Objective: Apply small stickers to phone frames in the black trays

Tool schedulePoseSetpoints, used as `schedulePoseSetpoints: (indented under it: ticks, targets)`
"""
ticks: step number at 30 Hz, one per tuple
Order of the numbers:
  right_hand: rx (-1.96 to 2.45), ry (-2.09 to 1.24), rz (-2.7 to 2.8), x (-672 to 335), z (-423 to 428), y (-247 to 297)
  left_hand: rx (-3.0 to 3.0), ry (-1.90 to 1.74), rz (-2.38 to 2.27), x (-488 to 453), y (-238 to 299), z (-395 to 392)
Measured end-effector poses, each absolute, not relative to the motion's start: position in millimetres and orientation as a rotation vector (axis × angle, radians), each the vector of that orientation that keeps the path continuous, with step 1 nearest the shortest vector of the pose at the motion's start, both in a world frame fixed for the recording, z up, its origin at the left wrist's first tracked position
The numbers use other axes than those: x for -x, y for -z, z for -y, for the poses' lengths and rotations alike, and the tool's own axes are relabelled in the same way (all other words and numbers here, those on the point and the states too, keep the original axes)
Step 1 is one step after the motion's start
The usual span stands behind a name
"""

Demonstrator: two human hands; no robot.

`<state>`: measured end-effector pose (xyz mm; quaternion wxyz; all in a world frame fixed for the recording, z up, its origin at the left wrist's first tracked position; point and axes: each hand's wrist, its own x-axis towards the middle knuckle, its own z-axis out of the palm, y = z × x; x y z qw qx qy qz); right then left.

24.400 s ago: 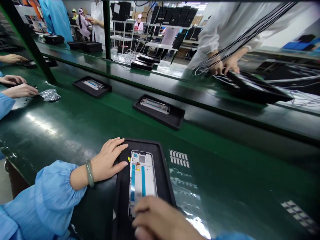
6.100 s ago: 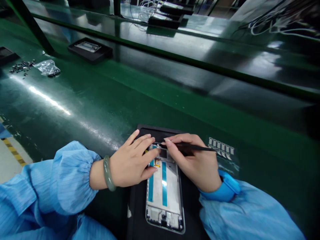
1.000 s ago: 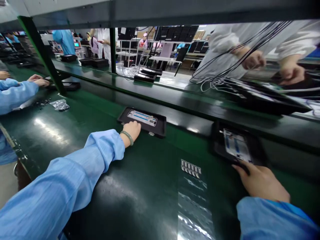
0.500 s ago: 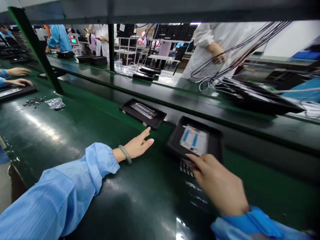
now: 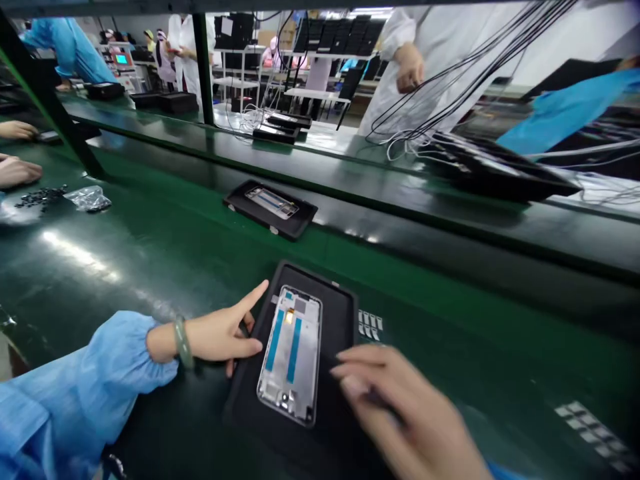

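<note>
A black tray (image 5: 337, 313) lies in front of me at the middle of the bench. In it rests a silver phone mid-frame (image 5: 306, 347) with two blue strips and a small gold patch. My left hand (image 5: 220, 333), wearing a green bangle, touches the tray's left rim with its fingers spread. Over the tray's right side hovers my right hand (image 5: 405, 413), slightly blurred, its fingers loosely bent with nothing visible between them. Just right of the tray, small pale labels (image 5: 370, 325) lie on the green bench.
Further back lies a second black tray (image 5: 295, 230) with another phone frame. More pale pieces (image 5: 595, 430) are at lower right. A plastic bag (image 5: 89, 199) and small dark parts (image 5: 43, 197) lie left, near a co-worker's hands (image 5: 17, 170). Green posts (image 5: 203, 73) rise from the bench.
The tray with the phone frame has come nearer and left, turned more lengthwise. My right hand has let go of its edge; my left hand now touches its left rim.
</note>
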<state>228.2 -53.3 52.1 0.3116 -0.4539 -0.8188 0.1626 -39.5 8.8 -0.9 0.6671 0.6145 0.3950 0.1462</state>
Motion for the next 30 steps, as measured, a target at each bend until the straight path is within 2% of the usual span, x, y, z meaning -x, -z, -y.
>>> schedulePoseSetpoints:
  ticks: [4, 7, 10, 14, 19, 23, 27, 30]
  targets:
    - [1.639, -0.576, 1.415, -269.2, 17.7, -44.4, -1.546, 0.015, -0.956, 54.0, -18.2, 14.3]
    - [1.643, -0.776, 1.062, -286.1, 2.7, -27.9, -1.835, 0.231, -0.963, 59.1, -33.2, 26.0]
    - [1.622, -0.887, 0.977, -288.5, 1.2, -15.1, -2.208, 0.321, -1.056, 55.9, -44.6, 30.1]
    - [1.663, -0.921, 0.948, -286.9, 2.7, -4.9, -2.558, 0.036, -1.153, 30.8, -49.1, 17.0]
    - [1.726, -0.940, 0.839, -290.8, -3.2, 12.5, -2.889, -0.426, -0.600, -28.2, -31.5, -16.3]
    - [1.693, -0.985, 0.787, -289.5, -5.2, 20.8, -2.952, -0.381, -0.457, -73.3, -14.4, -36.8]
    - [1.639, -1.041, 0.726, -288.4, -6.4, 17.3, -2.942, -0.212, -0.467, -95.5, -2.0, -42.3]
    - [1.581, -1.085, 0.665, -288.9, -6.8, 7.1, -2.886, -0.219, -0.509, -97.5, 4.7, -41.4]
